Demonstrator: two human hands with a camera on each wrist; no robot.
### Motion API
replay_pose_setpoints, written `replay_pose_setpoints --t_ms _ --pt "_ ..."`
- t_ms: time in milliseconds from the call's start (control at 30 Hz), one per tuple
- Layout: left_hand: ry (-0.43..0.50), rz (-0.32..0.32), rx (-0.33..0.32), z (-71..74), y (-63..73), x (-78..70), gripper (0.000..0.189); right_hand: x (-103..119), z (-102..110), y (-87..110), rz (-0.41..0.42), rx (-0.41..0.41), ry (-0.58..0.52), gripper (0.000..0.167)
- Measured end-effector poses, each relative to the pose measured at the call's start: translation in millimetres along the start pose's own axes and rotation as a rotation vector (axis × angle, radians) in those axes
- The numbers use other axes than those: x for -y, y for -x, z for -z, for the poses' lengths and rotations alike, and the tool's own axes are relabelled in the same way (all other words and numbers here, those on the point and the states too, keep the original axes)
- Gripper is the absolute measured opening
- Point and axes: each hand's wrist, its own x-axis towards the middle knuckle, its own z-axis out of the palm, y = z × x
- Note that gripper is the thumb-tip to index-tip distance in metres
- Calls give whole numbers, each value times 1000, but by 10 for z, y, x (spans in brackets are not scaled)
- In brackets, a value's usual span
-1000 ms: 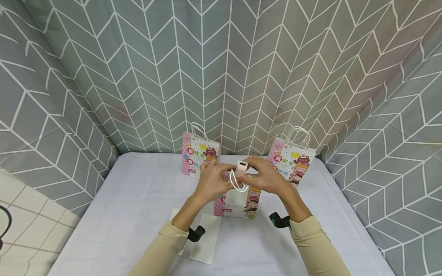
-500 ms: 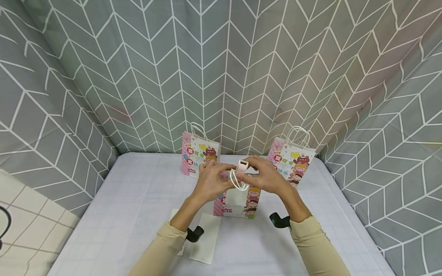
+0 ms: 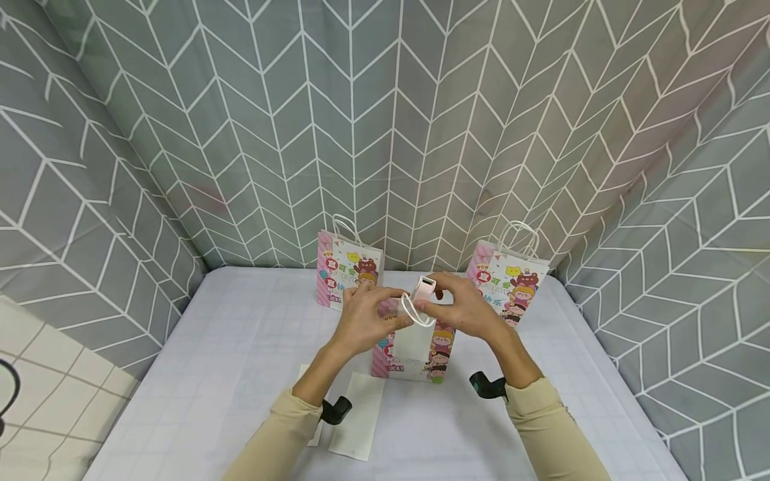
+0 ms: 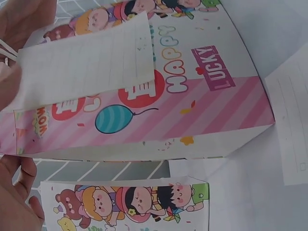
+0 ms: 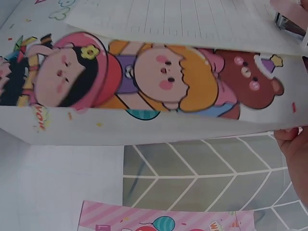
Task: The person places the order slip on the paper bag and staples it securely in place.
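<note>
A small gift bag (image 3: 442,342) with cartoon figures stands at the table's middle, its white rope handle (image 3: 419,319) hanging forward over the front. Against its printed front lies a lined paper slip (image 4: 86,65). My left hand (image 3: 365,319) pinches the bag's top edge and the slip, thumb in front and fingers behind. In my right hand (image 3: 466,306) is a pink stapler (image 3: 424,289), held at the bag's top edge. The right wrist view shows the stapler's metal end (image 5: 291,21) over the slip. Whether it is pressed down I cannot tell.
Two matching gift bags stand behind, one at back left (image 3: 337,270) and one at back right (image 3: 508,280). Loose paper slips (image 3: 359,417) lie on the white-covered table (image 3: 210,374) near my left forearm. A grey patterned curtain (image 3: 385,133) encloses the back and sides.
The stapler has tilted and shifted up slightly, and the rope handle has moved with it. Both hands keep their hold. The other bags and loose slips stay put.
</note>
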Motion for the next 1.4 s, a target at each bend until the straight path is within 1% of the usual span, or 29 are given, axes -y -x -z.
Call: replay_pose_setpoints --t_ms 200,433,533,733,800,967,1200,1300,1400 --pt "-2 -12 -5 -5 9 44 43 -22 13 9 1 -25 -31 24" --pt "21 -20 -19 3 19 57 48 -42 29 35 -24 -61 -66 27" --pt "23 -1 -16 3 31 69 50 -50 35 42 -37 -68 -77 26" --pt "44 57 8 16 58 107 51 -65 53 52 -49 -104 -106 34" --pt "49 63 11 24 68 120 49 -68 60 54 -47 -120 -106 32" --pt "44 51 6 34 97 171 45 -69 75 62 -55 -151 -111 25" --pt "35 32 -26 55 115 218 44 -96 112 90 -93 -173 -141 34" --pt "35 29 -28 78 119 233 46 -114 138 111 -104 -192 -124 34" --pt "52 41 -29 105 125 254 47 -135 161 137 -115 -212 -105 33"
